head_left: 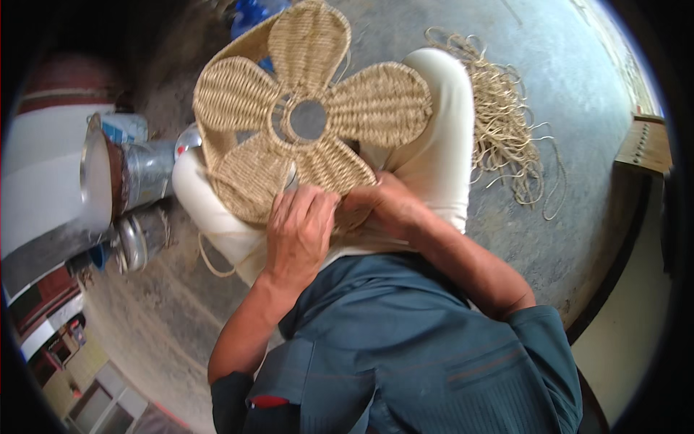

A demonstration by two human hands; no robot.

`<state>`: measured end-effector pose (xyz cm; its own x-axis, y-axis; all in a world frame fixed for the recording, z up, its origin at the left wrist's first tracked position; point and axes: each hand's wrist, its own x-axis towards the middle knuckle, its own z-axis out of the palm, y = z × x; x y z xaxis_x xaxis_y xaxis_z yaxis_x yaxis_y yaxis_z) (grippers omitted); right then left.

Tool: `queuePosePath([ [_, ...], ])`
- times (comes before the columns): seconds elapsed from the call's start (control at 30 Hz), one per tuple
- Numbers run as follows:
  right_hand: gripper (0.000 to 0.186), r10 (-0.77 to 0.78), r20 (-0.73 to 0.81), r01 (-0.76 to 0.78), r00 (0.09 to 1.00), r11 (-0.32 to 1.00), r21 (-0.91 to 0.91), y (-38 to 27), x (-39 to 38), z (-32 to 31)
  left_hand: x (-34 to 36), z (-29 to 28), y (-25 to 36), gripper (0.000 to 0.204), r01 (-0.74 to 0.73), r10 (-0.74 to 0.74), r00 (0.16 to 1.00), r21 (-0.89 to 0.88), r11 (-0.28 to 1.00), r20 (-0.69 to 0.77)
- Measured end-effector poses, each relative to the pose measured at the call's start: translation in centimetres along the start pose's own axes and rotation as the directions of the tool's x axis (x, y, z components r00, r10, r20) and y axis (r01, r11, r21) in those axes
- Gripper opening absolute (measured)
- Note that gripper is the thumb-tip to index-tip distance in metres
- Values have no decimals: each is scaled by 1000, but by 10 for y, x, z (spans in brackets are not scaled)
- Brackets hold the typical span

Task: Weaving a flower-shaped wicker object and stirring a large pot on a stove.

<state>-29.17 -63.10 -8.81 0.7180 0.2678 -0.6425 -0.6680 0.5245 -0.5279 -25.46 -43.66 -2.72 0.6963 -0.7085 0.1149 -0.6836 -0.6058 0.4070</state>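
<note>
A large flower-shaped piece woven from tan cord (379, 103) rests on my lap, its five rounded petals joined around a ring with an open centre. A curved woven band runs behind the petals at its left side. My left hand (300, 224) is closed at the near edge, between two lower petals, fingertips pinched together; what they pinch is hidden. Close beside it, my right hand (389, 207) grips the tip of the lower right petal, its fingers curled around the rim. A loose cord (211, 259) hangs in a loop by my left thigh.
A tangled heap of tan cord (506, 119) lies on the concrete floor right of my knee. Metal containers (148, 173) stand at the left. Something blue (253, 13) shows beyond the woven piece. A wooden block or furniture corner (643, 145) sits at the far right.
</note>
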Motion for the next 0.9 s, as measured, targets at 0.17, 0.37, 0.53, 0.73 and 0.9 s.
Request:
queuePosePath([
  [0.17, 39, 25, 24, -28, 999, 991, 129, 30, 19, -12, 13, -6, -5, 6, -268, 241, 956, 166, 949, 168],
  [0.37, 36, -11, 90, 4, 996, 997, 76, 63, 47, -33, 23, -14, -7, 3, -474, 404, 870, 256, 842, 284],
  [0.53, 44, -27, 52, 19, 998, 990, 137, 45, 34, -24, 34, -15, -6, 3, -513, 425, 845, 269, 815, 323],
  [0.73, 48, -221, -26, 213, 975, 960, -180, 36, 28, -18, 31, -12, -8, 5, -467, 397, 873, 247, 849, 285],
  [0.9, 50, -197, -11, 187, 980, 947, -262, 40, 33, -23, 28, -11, -8, 7, -399, 337, 895, 189, 897, 292],
])
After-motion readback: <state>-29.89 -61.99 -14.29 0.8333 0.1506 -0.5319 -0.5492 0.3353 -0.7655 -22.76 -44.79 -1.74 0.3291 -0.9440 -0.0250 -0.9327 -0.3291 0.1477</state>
